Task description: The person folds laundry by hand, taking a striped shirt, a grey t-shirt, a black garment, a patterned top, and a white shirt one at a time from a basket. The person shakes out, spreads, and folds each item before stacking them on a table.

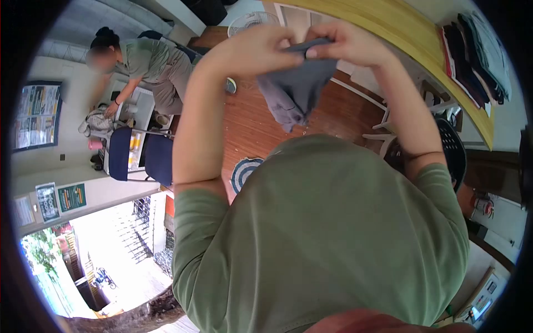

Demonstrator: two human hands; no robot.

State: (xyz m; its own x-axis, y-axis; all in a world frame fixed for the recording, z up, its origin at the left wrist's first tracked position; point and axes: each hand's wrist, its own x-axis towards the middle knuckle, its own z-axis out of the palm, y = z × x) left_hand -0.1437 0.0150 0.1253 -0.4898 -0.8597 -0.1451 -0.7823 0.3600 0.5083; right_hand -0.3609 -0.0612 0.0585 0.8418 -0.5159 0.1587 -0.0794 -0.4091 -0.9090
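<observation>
A grey garment hangs from both hands, crumpled and narrowing toward its lower end. Its exact kind does not show clearly. My left hand is closed on the upper edge at the left. At the right, my right hand pinches the same edge between thumb and fingers. The two hands are close together, held out in front of my chest. Below the cloth lies the brown wood floor, with the garment's lower end above it.
A yellow wooden counter runs along the right, with folded clothes stacked on it. Back left, another person leans over a bag at a white table. Blue chairs, a round striped rug and a fan stand around.
</observation>
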